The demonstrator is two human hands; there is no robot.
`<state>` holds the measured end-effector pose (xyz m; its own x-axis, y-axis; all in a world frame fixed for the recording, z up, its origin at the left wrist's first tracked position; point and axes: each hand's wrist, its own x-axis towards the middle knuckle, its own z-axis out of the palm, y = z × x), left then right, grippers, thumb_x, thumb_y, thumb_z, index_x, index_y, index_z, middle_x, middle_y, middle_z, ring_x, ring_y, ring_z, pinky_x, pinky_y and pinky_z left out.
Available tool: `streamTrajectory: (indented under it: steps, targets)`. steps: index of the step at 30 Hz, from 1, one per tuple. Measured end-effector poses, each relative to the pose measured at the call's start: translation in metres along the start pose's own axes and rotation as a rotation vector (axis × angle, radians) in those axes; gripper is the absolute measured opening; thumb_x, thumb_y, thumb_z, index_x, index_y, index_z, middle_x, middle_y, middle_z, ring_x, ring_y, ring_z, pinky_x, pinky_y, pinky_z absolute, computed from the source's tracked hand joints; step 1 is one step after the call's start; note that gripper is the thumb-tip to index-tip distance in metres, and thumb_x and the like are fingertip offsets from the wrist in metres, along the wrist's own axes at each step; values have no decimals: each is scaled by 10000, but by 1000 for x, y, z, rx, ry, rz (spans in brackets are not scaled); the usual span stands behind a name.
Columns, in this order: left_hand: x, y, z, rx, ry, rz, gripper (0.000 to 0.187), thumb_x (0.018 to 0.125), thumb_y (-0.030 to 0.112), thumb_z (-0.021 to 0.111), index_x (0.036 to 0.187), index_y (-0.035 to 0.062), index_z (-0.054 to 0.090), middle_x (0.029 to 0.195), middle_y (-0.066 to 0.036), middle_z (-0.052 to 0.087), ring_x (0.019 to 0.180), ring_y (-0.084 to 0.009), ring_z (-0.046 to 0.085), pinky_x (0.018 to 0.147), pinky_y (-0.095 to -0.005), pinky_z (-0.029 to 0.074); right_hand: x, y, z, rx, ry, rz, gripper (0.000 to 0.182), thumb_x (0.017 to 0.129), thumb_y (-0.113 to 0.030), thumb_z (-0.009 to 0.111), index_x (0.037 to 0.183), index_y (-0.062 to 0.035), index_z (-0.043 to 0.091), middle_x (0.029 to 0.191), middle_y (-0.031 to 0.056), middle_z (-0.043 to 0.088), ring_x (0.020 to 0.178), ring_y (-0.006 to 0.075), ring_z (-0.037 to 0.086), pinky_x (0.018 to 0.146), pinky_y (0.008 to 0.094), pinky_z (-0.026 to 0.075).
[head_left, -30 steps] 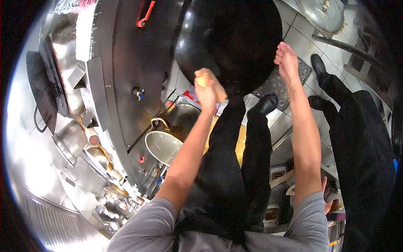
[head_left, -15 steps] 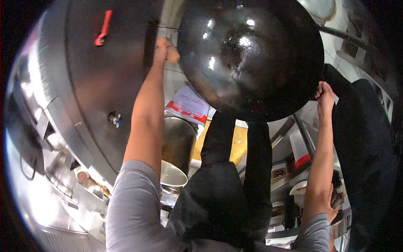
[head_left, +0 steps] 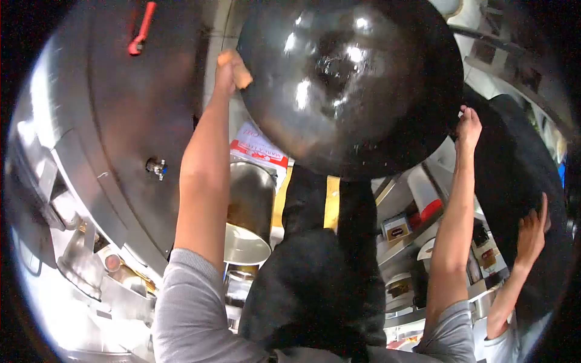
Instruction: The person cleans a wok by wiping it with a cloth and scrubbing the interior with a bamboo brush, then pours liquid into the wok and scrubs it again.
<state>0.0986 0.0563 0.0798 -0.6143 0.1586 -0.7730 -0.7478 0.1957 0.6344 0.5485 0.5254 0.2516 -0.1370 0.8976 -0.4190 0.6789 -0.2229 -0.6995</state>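
A large black wok hangs in the air in front of me, with its shiny, wet-looking face toward my eyes. My left hand is closed at its left edge, an orange piece, perhaps a cloth, showing at the fingers. At the right edge my right hand is wrapped around the rim or a handle; the wok hides part of that grip. Below the wok are my legs in black trousers.
A dark metal stove front with a red lever and a tap valve stands left. A steel pot and a printed box sit below. Shelves are right, beside another person's hand and dark clothing.
The wok and both my hands have shifted slightly left in view. The other person's hand, earlier near my right forearm, now shows farther right, fingers stretched out.
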Motion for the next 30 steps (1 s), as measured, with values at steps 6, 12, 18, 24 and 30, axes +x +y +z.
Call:
streamTrajectory:
  steps: [6,12,18,24,30]
  targets:
    - [-77,33,3,30,-39,146,538,778,61,628,1296,55,480,1043,-83,589,916,-257,641,762,-422,571,-15,-75,-55,-312,29,-200,286,996,-204,528,1056,25,688,875,38,670,777,131,560,737,283,443]
    - [-198,101,21,8,14,33,533,787,67,640,1300,70,496,1062,-88,597,937,-241,643,759,-419,575,-38,-129,-112,-598,156,-356,300,1003,-195,511,1009,43,693,758,48,645,688,135,547,665,311,446]
    - [-291,136,10,-16,3,180,529,796,34,634,1307,102,514,1091,-88,605,910,-248,650,727,-410,584,-41,-135,-192,-501,88,-314,296,987,-211,520,983,26,697,765,78,609,701,167,539,646,327,406]
    - [-380,167,-14,-50,6,222,500,792,33,645,1280,91,556,1113,-77,618,913,-213,652,809,-369,555,-117,-200,-228,-550,55,-192,309,968,-229,525,1028,11,710,810,135,696,732,202,628,743,355,486]
    - [-461,181,-45,-48,23,379,500,763,38,667,1255,82,592,1110,-59,640,1010,-182,628,884,-338,502,-126,-211,-263,-434,0,-449,304,909,-175,528,972,71,695,866,203,716,814,251,680,780,364,501]
